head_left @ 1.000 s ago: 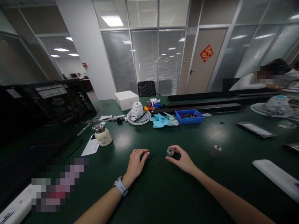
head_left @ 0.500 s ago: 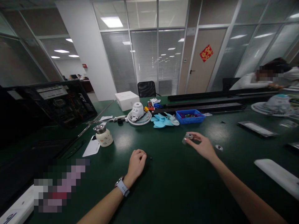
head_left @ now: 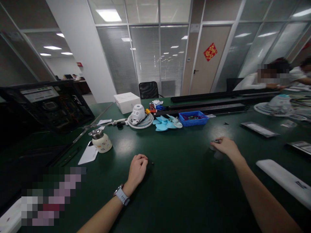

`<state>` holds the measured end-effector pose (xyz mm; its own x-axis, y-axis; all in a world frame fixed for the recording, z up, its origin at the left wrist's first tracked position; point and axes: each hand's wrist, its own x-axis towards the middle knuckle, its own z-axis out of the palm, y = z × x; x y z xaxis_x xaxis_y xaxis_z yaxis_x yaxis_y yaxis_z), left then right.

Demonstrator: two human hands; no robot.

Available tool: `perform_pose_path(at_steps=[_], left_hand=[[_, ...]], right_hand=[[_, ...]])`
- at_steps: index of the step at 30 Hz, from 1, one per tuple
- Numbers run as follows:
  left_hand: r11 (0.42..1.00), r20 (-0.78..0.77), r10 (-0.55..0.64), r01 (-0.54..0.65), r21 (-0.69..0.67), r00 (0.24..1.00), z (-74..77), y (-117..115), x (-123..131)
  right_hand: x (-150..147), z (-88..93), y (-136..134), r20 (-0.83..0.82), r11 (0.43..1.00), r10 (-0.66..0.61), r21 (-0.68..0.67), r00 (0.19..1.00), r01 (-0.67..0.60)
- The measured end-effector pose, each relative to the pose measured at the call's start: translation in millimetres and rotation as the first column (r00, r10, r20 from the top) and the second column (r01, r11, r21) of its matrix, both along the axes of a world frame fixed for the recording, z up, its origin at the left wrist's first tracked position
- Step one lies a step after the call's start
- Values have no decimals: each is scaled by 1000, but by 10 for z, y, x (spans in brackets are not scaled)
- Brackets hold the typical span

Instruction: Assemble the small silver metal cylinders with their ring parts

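Note:
My left hand (head_left: pixel 138 168) rests on the green table with its fingers curled under; whatever they may hold is hidden. Just beyond its knuckles lies a tiny dark piece (head_left: pixel 152 163). Over the right half of the table, my right hand (head_left: pixel 227 148) pinches a small round silvery part (head_left: pixel 215 141) between thumb and fingers. Something translucent shows just below the fingertips, too blurred to name.
A cream jar (head_left: pixel 102 144) stands at left beside a white phone (head_left: pixel 88 153). Farther back are a white fan part (head_left: pixel 138 114), light-blue fan blades (head_left: pixel 165 123) and a blue tray (head_left: pixel 193 123). A long white bar (head_left: pixel 283 181) lies at right. Another person (head_left: pixel 252 81) sits beyond.
My right hand has moved right with the round part, to about where a small disc lay; that disc no longer shows. My left hand stays on the table. The view has shifted slightly.

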<state>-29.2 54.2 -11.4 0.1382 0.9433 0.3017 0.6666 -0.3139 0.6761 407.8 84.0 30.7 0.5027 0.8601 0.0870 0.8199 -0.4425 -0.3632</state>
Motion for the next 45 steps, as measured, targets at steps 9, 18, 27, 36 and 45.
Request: perform_pose_path(at_steps=[9,18,27,36,45], left_hand=[[1000,8,13,-13,25,1000,-29,18,-7],[996,-15,40,-39,77,999,18,-2,32],[997,-18,38,-37,66,999,6,1,30],[997,-35,37,-35,67,999,19,-3,25],[998,-37,30,-27,65,999,42,-9,31]], right_hand=[[-709,259,-278,225,900,105,393,969,-189],[-2238,-274,-550,-138,600,798,279,587,-750],[-2544,-224,-436,-61,560,826,207,561,-802],[-946,207,-350,-16,758,538,446,843,-476],[153,100,-341,-43,971,93,224,995,-81]])
